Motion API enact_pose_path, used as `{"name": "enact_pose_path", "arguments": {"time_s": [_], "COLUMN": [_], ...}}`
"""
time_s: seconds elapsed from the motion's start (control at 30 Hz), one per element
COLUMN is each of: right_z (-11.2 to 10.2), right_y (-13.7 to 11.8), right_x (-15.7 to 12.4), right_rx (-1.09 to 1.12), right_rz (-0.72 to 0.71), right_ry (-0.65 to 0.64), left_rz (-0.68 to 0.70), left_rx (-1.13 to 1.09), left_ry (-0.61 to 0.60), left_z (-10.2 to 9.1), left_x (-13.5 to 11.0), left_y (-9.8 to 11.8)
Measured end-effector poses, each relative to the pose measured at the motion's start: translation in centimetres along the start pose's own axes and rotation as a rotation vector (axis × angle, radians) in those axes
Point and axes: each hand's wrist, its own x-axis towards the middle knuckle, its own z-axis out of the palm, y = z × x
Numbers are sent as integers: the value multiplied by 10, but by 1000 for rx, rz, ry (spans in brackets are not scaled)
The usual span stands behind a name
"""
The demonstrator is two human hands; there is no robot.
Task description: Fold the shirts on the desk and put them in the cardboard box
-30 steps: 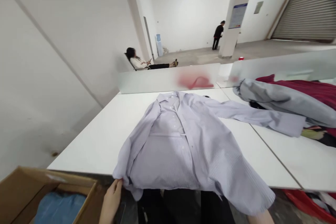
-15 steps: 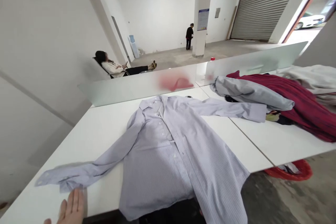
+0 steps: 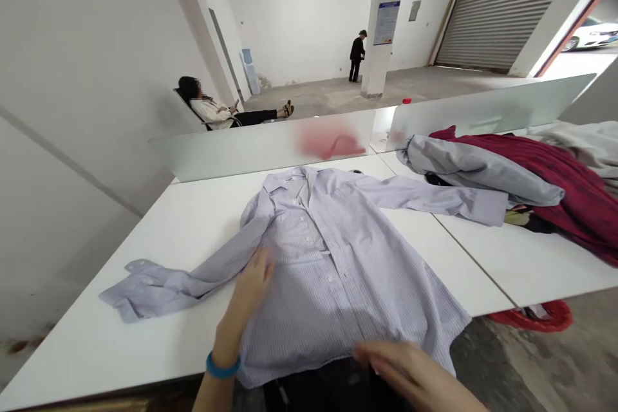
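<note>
A light purple-blue striped button shirt [image 3: 299, 309] lies front up on the white table, its collar pointing away from me. Its left-side sleeve stretches out to the left with a crumpled cuff, and the other sleeve reaches right. My left hand [image 3: 251, 286], with a blue wristband, is over the shirt's left side near the sleeve; motion smears its fingers. Low on the right, my right hand [image 3: 403, 364] is at the shirt's bottom hem, fingers stretched out and slightly apart, also blurred. Whether it touches the cloth I cannot tell.
A pile of clothes, with a grey garment [image 3: 477, 167] and a dark red one [image 3: 531, 174], lies on the right of the table [image 3: 159, 232]. A frosted divider [image 3: 261, 145] runs along the back. A red basket [image 3: 557, 317] stands below. Two people are beyond.
My left hand has moved from the left cuff up and right to the shirt's body. My right hand has come into view at the hem. The left sleeve's cuff has shifted up and spread.
</note>
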Motion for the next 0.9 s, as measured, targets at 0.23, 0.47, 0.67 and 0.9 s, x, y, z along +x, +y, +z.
{"name": "enact_pose_path", "arguments": {"time_s": [0.23,0.47,0.67,0.9], "right_z": [91,98,91,76], "right_y": [20,29,25,23], "right_x": [83,68,73,36], "right_rx": [-359,-429,-356,-181], "right_rz": [-80,-109,-96,-37], "right_ry": [70,20,14,126], "left_rz": [34,-280,-346,-82], "left_rx": [78,207,293,304], "left_ry": [12,245,270,199], "left_z": [47,-20,-17,-1], "left_x": [89,115,99,66], "left_y": [-10,-101,-116,-50]}}
